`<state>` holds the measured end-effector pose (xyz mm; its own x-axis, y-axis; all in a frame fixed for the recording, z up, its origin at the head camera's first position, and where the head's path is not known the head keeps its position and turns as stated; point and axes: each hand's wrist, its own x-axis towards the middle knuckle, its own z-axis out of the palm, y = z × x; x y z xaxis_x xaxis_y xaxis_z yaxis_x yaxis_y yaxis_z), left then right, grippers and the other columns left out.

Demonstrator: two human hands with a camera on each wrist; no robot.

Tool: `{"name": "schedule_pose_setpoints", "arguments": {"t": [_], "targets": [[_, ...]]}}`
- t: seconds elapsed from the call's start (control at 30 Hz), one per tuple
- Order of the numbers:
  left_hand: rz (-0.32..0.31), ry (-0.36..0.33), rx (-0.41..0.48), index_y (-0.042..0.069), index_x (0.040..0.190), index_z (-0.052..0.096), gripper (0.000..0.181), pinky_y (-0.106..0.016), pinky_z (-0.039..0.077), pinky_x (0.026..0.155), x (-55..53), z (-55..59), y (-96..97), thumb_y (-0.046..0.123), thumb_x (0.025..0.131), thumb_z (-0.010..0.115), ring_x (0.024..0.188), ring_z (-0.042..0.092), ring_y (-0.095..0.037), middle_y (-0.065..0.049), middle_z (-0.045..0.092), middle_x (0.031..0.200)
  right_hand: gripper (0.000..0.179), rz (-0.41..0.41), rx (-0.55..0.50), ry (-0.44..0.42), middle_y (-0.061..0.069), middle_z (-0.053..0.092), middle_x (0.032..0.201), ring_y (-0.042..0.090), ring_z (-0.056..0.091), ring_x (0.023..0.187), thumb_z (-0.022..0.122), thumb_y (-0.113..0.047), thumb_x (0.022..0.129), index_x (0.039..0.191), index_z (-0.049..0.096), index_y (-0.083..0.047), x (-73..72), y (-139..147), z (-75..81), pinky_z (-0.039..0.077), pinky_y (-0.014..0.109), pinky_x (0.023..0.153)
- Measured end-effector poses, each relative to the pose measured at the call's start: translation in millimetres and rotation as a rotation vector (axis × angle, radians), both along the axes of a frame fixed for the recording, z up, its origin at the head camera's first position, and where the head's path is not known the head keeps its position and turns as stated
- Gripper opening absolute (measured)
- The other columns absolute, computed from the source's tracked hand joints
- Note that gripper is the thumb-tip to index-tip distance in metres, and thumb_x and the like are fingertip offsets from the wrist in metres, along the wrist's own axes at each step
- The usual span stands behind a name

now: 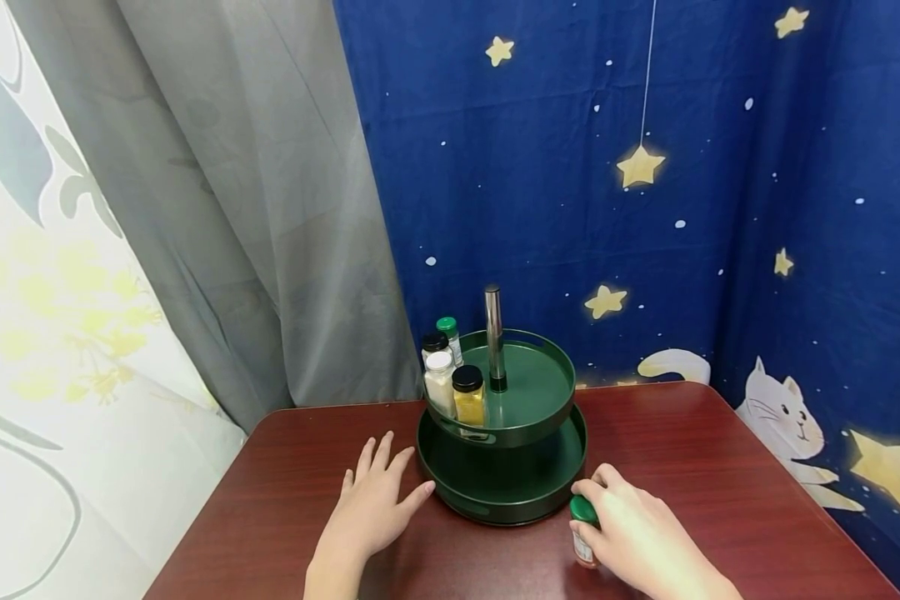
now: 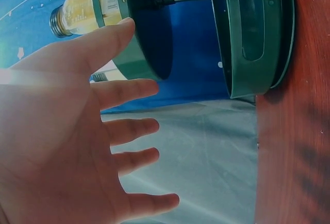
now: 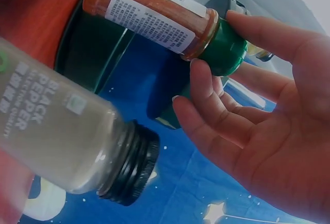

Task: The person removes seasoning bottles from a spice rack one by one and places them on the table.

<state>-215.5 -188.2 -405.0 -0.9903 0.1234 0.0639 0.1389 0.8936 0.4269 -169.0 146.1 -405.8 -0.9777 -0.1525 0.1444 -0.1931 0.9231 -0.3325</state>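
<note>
Left hand (image 1: 375,510): fingers spread wide, near two-tier green tray stand (image 1: 532,383). Capped jars (image 1: 470,407) at upper tier's left. Just beside lower tier's right: upright spice jar (image 3: 165,22), clear, orange-red contents, white printed label (image 3: 147,24), green cap (image 3: 227,49); right hand (image 1: 633,525) pinches cap. Cannot tell whether base touches table (image 1: 285,483). Black pepper jar (image 3: 67,126) near, right-wrist view.

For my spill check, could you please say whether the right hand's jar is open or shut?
Shut: the right wrist view shows the green cap seated on the jar, fingers gripping the cap.
</note>
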Motion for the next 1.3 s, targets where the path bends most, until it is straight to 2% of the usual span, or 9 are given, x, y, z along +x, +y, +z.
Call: {"name": "schedule_pose_setpoints", "arguments": {"t": [0.27,0.53,0.73,1.3], "targets": [[-0.003,0.0,-0.002,0.014,0.155,0.055,0.07,-0.083,0.021,0.12,0.0,-0.1,-0.1,0.057,0.101,0.066,0.164,0.018,-0.047,-0.017,0.03,0.175,0.028,-0.008,-0.011,-0.069,-0.005,0.055,0.096,0.009,0.053,0.07,0.089,-0.03,0.086,0.11,0.077,-0.021,-0.7,3.2,-3.4,0.053,0.032,0.067],[-0.001,0.002,-0.005,0.015,0.155,0.056,0.071,-0.082,0.021,0.12,-0.9,-1.6,-0.6,0.059,0.101,0.066,0.164,0.019,-0.047,-0.017,0.03,0.175,0.035,-0.003,-0.047,-0.154,-0.002,0.054,0.096,0.014,0.055,0.073,0.091,-0.028,0.084,0.114,0.076,-0.018,-3.9,5.8,-9.0,0.056,0.035,0.07],[-0.002,-0.012,-0.001,0.014,0.155,0.055,0.071,-0.083,0.021,0.12,-0.8,-0.9,-0.7,0.058,0.101,0.066,0.164,0.019,-0.047,-0.017,0.03,0.175,0.035,0.0,-0.051,-0.181,0.001,0.054,0.097,0.018,0.056,0.074,0.091,-0.026,0.084,0.113,0.074,-0.015,-5.8,8.9,-14.1,0.057,0.042,0.072],[0.003,-0.018,-0.008,0.014,0.155,0.056,0.069,-0.084,0.021,0.119,-0.4,-1.0,0.0,0.056,0.1,0.068,0.163,0.019,-0.048,-0.018,0.03,0.174,0.036,0.019,-0.05,-0.204,0.003,0.059,0.099,0.024,0.056,0.081,0.092,-0.026,0.082,0.112,0.074,-0.013,-9.4,10.1,-17.7,0.057,0.049,0.078]]}}
